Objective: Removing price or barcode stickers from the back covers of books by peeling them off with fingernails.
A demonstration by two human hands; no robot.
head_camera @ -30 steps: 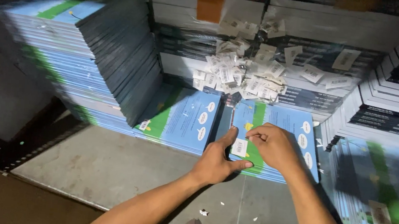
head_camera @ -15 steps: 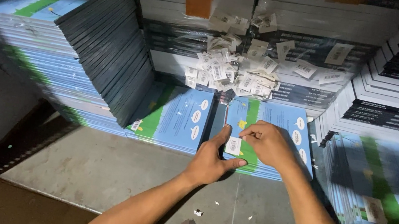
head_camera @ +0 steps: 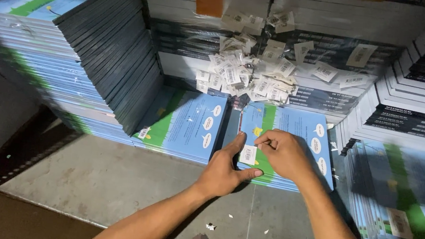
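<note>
resting on the top blue-and-green paperback book (head_camera: 299, 138) of a low stack: small white barcode sticker (head_camera: 248, 154), light, limp, tacky, best taken by its edge. right hand (head_camera: 284, 153) pinches its corner; left hand (head_camera: 226, 167) spread flat, steadying the cover beside it.

Left hand (head_camera: 223, 168): centre of frame, palm down, fingers extended together upward, thumb splayed right. Right hand (head_camera: 283, 153): just right of it, fingers curled, tips pinched toward the left. Both forearms bare, rising from the lower edge.
</note>
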